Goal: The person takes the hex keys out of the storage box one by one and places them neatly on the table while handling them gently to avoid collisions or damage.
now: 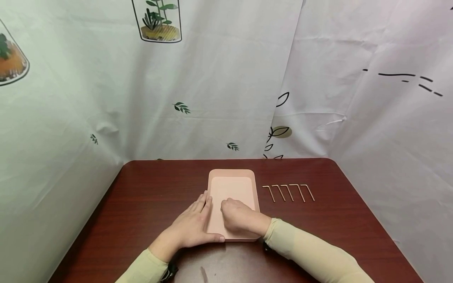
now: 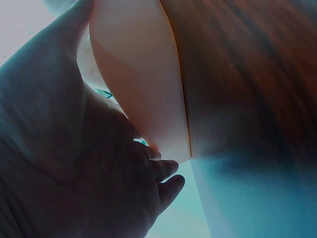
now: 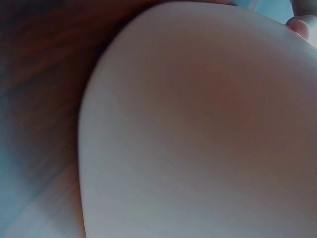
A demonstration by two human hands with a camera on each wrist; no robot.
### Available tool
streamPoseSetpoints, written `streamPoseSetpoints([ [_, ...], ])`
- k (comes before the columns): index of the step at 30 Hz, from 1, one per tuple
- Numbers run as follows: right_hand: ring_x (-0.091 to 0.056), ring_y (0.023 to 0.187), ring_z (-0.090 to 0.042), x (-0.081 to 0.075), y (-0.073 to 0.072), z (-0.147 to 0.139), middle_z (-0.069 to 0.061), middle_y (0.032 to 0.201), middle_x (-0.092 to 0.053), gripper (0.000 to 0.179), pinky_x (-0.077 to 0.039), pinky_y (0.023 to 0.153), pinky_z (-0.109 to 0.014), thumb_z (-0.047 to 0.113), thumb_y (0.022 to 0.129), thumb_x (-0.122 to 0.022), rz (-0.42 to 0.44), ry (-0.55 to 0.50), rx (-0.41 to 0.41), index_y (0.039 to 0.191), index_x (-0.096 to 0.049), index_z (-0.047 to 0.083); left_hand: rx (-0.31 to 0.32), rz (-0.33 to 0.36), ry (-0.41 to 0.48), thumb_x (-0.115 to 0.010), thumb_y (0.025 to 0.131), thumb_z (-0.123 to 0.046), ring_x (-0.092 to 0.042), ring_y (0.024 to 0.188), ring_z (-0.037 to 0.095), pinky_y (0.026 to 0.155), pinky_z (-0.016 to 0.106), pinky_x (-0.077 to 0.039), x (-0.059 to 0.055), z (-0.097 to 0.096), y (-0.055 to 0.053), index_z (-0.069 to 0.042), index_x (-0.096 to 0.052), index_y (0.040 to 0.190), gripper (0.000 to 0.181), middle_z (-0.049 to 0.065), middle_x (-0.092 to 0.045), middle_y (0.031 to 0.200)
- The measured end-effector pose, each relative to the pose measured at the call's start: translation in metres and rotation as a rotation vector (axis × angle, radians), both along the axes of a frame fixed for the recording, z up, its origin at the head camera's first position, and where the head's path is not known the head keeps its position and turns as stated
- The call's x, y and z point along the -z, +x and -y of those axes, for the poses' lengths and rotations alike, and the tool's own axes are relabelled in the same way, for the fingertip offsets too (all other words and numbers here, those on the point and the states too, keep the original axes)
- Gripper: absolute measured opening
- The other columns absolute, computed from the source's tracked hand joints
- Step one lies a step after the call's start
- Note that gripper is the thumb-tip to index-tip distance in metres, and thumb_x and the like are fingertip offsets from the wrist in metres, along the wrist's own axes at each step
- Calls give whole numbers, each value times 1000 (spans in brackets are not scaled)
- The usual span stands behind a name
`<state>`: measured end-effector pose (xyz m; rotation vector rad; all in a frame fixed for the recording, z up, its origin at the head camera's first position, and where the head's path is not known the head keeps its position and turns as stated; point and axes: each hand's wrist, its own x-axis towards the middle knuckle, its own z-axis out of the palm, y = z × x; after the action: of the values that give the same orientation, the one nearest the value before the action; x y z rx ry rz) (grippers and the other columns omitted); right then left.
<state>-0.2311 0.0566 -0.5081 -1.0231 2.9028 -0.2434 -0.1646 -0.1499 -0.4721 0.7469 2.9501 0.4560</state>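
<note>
A pale pink rectangular tray (image 1: pixel 231 184) lies lengthwise on the dark red-brown table. My left hand (image 1: pixel 192 226) rests against its left side, fingers straight along the wall and thumb at the near rim. In the left wrist view the left palm (image 2: pixel 74 148) is beside the tray's outer wall (image 2: pixel 148 84). My right hand (image 1: pixel 238 215) reaches over the right rim, low over the tray floor, with its fingers curled. A small dark metallic bit (image 1: pixel 221 210) shows at its fingers; the rest is hidden. The right wrist view is mostly tray wall (image 3: pixel 198 124), with a left-hand fingertip (image 3: pixel 299 27) at the top corner.
Several L-shaped hex keys (image 1: pixel 284 193) lie in a row on the table (image 1: pixel 339 224), right of the tray. White printed cloth (image 1: pixel 219 86) hangs behind the table and along both sides. The table's far edge runs just beyond the tray.
</note>
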Motion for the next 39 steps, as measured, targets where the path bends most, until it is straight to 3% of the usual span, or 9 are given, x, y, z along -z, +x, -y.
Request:
streamPoseSetpoints([
  [4,-59,73,-18,-13,5,0,-6,84,-63,21,-59,69,-40,12,82,-83,28,-10,7,96,-69,8,-1,0,-2,-69,86,-90,-26,166,46,132,57,-32,-1,0,0,12,-28,170,138,35,-18,179],
  [6,-59,72,-18,-3,2,-3,-6,84,-63,18,-57,66,-40,9,81,-80,1,-19,-9,95,-68,8,1,-2,-4,-69,86,-90,-26,166,46,132,57,-32,-1,0,0,12,-28,170,138,36,-18,179],
  [7,-58,70,-17,-9,3,-3,-6,82,-62,16,-57,66,-39,9,82,-80,22,-15,-6,93,-68,9,2,-3,-6,-69,86,-90,-26,166,47,132,57,-32,-1,-1,0,12,-28,170,139,36,-18,178],
  [8,-57,70,-17,-4,1,-4,-5,82,-62,15,-56,65,-39,8,81,-78,6,-17,-18,92,-68,10,3,-4,-6,-69,86,-90,-26,166,47,132,57,-32,-1,-1,0,12,-28,170,138,36,-18,178],
  [14,-57,70,-17,-10,1,-8,-5,82,-62,14,-56,63,-38,3,80,-74,11,-15,-16,85,-67,14,3,-3,-15,-69,86,-90,-26,166,47,132,56,-32,-3,-1,0,12,-28,170,139,36,-18,178],
  [19,-55,69,-16,-23,7,-9,-6,81,-61,14,-54,61,-37,2,80,-74,8,-17,1,84,-66,12,0,1,-8,-72,86,-88,-25,166,47,132,57,-32,-3,-1,1,12,-27,170,138,35,-17,179],
  [22,-53,69,-15,-46,17,-9,-5,81,-59,16,-54,63,-35,2,82,-77,66,-24,42,86,-65,11,-1,4,-4,-72,86,-87,-25,167,47,132,57,-32,-3,-1,1,12,-28,170,138,35,-16,179],
  [28,-54,71,-15,-53,18,-12,-4,84,-59,16,-54,67,-35,2,85,-79,93,-41,92,91,-66,10,-2,6,-5,-71,86,-88,-24,167,46,132,57,-31,-2,-1,1,12,-28,170,138,34,-15,180],
  [39,-56,74,-18,-57,12,-25,-4,86,-60,20,-54,68,-39,-1,79,-81,111,-137,101,92,-68,8,-4,11,-14,-70,86,-90,-22,168,45,133,57,-30,-2,-1,1,11,-26,171,139,33,-15,180],
])
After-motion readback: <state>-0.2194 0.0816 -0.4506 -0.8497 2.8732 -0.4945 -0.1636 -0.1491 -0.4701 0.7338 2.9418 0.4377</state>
